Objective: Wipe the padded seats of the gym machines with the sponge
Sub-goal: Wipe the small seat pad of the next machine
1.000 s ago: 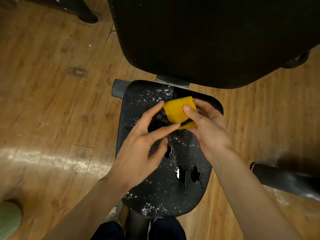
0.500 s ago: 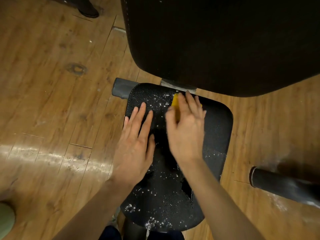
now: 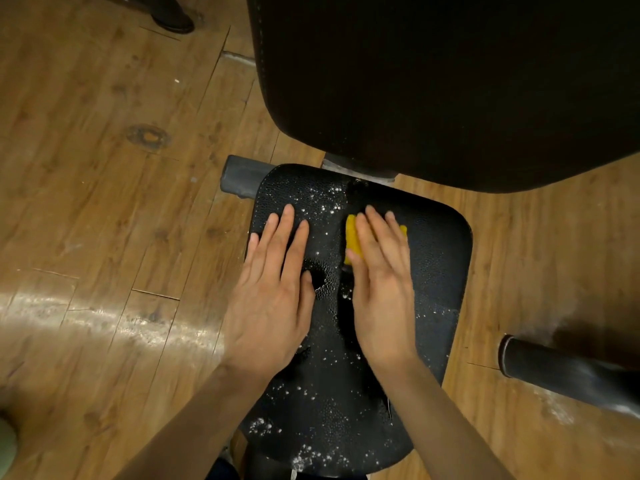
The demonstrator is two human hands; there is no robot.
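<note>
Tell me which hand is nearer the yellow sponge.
Right. The right hand lies flat on top of the sponge, pressing it onto the seat. The left hand rests flat on the seat beside it, apart from the sponge.

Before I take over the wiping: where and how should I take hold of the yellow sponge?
Probably by its long edges, from above. The sponge lies flat on the seat under the right hand, whose straight fingers cover its top; only its left edge and far right corner show.
</note>
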